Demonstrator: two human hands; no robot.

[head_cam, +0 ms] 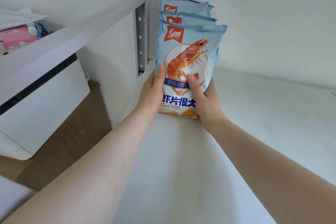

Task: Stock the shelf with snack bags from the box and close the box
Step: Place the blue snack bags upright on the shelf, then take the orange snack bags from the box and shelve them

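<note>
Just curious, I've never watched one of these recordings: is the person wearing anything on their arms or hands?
No. Both forearms are bare, with no sleeves in view. The left hand and right hand wear no gloves, rings, watch or bracelet that shows. Thumbnails are short and unpainted.

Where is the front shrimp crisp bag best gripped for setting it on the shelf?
By its two side edges near the bottom, coming from the front, as the left hand and right hand do. The front bag stands upright, other bags block its back, and the shelf lies beneath.

The light is bright, soft and even, with only weak shadows; straight lines bend near the edges, and the near forearms look slightly blurred.
</note>
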